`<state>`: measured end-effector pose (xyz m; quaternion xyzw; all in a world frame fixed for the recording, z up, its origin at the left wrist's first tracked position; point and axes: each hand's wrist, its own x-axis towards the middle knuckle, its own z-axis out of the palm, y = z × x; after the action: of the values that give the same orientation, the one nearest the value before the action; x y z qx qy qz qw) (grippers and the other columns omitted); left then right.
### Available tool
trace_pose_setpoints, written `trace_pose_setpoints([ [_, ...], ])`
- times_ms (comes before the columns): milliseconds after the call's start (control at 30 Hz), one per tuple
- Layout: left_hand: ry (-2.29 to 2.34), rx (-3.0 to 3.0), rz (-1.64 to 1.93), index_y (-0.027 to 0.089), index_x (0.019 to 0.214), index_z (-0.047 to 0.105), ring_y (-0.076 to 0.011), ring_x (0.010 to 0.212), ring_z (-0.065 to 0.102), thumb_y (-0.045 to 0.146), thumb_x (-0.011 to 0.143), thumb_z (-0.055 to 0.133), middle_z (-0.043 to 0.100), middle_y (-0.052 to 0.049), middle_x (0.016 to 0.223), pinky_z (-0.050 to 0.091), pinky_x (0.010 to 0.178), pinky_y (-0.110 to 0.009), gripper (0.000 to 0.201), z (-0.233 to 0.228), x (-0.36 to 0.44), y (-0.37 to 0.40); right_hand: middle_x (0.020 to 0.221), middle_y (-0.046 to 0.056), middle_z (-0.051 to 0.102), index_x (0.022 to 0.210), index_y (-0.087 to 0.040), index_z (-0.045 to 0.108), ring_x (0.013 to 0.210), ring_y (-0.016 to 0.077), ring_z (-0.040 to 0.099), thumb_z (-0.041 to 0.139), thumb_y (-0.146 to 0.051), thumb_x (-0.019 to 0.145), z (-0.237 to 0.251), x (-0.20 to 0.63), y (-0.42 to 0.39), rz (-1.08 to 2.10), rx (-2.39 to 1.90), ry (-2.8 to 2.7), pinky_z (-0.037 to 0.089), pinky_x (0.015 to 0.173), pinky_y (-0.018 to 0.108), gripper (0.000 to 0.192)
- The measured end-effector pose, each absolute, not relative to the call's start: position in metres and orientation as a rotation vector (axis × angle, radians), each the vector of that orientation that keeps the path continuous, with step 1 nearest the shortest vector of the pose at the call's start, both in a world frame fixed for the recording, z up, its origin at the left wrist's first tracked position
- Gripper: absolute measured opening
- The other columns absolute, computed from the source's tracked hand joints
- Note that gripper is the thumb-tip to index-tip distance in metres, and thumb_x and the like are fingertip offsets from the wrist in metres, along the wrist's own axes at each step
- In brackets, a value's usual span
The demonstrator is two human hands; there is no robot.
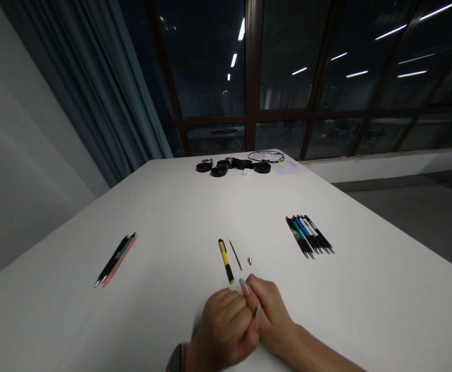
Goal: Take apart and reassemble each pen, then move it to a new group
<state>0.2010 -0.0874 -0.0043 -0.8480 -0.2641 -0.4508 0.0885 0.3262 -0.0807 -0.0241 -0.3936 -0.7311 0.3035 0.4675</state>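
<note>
My left hand [222,326] and my right hand [272,314] rest together on the white table [171,206] near its front edge, fingers curled and touching each other. Whether they hold anything small is hidden. Just beyond my fingertips lies a yellow and black pen barrel [226,260]. Beside it are a thin dark refill [235,254] and a small metal tip [249,261], each lying apart from the others.
A row of several pens [309,235] lies to the right. Three pens [116,259] lie together at the left. Black round parts and a cable [241,165] sit at the far edge, before dark windows and a curtain.
</note>
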Motion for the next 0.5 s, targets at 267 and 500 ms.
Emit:
trace_pose_setpoints([
  [267, -0.858, -2.567, -1.229, 0.021, 0.063, 0.048, -0.0133, 0.051, 0.045, 0.012, 0.092, 0.039, 0.052, 0.001, 0.053, 0.03, 0.052, -0.031, 0.032, -0.012, 0.195, -0.083, 0.055, -0.005, 0.043, 0.066, -0.024, 0.033, 0.048, 0.0106, 0.041, 0.034, -0.028, 0.098, -0.019, 0.333, -0.069, 0.54, -1.001, -1.976, 0.031, 0.05, 0.022, 0.033],
  [500, -1.347, -2.484, -0.976, 0.021, 0.06, 0.047, -0.0129, 0.052, 0.051, 0.019, 0.096, 0.04, 0.053, 0.002, 0.054, 0.032, 0.053, -0.029, 0.037, -0.023, 0.175, -0.064, 0.077, 0.004, 0.07, 0.111, -0.017, 0.056, 0.069, 0.0184, 0.066, 0.042, -0.027, 0.099, -0.019, 0.345, -0.047, 0.43, -1.397, -2.038, 0.043, 0.063, 0.026, 0.021],
])
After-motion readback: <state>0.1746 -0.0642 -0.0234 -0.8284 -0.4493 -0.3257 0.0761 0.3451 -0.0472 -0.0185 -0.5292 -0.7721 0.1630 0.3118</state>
